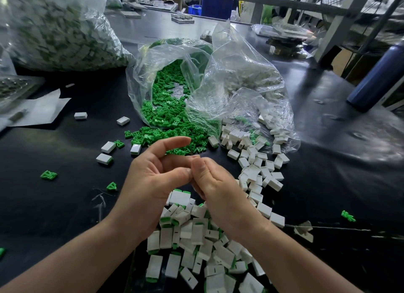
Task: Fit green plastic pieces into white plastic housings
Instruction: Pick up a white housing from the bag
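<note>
**Surface:** black tabletop (65,205). Open stretches lie left of the hands, with a few stray green bits, and at far right before a dark blue cylindrical bottle (378,74).

**Containers:**
- Clear plastic bag (140,78), mouth towards the person, spilling small green plastic pieces (161,115).
- Second clear bag (251,59) just beside it on the right, spilling white rectangular plastic housings (258,174) in a trail towards the hands.
- Large tied bag of white-and-green parts (59,30), far left.

**Pile:** white housings with green showing at their ends (196,238), under the wrists.

**Hands:**
- Left hand (153,183): loosely curled, one finger stretched out.
- Right hand (218,188): fingers bunched against the left's fingertips.
- Cannot tell whether anything is pinched between them.
</note>
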Demonstrator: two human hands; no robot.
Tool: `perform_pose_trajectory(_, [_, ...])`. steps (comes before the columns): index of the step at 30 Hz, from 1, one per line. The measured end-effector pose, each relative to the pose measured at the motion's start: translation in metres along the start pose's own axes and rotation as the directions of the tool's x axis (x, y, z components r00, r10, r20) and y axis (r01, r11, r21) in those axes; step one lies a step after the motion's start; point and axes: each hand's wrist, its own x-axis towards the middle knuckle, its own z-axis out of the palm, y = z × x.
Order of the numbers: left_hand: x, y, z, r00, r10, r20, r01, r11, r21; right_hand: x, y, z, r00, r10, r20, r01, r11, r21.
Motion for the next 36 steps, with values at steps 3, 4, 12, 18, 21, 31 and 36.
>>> perform_pose_trajectory(3, [0.0, 0.001, 0.0, 1.0, -0.002, 0.001, 0.002, 1.0, -0.007, 0.0, 0.0, 0.0, 1.0, -0.021, -0.006, 0.021, 1.0, -0.012])
perform_pose_trajectory(4, [0.0, 0.001, 0.0, 1.0, -0.003, 0.001, 0.003, 1.0, -0.012, 0.0, 0.001, 0.0, 1.0, -0.026, -0.005, 0.026, 1.0, -0.009])
perform_pose_trajectory(12, [-0.001, 0.003, 0.0, 0.999, -0.033, 0.022, 0.033, 0.999, -0.011, 0.002, -0.003, -0.009, 0.997, 0.043, 0.065, -0.048, 0.995, 0.088])
perform_pose_trajectory(18, [0.0, 0.001, 0.0, 0.999, -0.039, -0.012, 0.039, 0.999, 0.022, 0.004, -0.004, -0.019, 0.998, 0.062, 0.018, -0.063, 0.997, 0.039])
perform_pose_trajectory(21, [0.002, 0.001, -0.002, 0.997, -0.06, -0.043, 0.062, 0.997, 0.042, 0.006, -0.003, -0.021, 0.995, 0.0, -0.095, 0.003, 1.0, 0.03])
perform_pose_trajectory(31, [0.003, 0.005, -0.002, 0.993, -0.067, -0.094, 0.077, 0.991, 0.11, 0.011, 0.003, -0.024, 0.98, -0.108, -0.165, 0.078, 0.981, -0.177])
perform_pose_trajectory(36, [-0.005, 0.012, 0.0, 0.997, -0.042, 0.071, 0.027, 0.979, 0.203, 0.019, 0.012, -0.034, 0.962, -0.152, -0.225, 0.045, 0.906, -0.421])
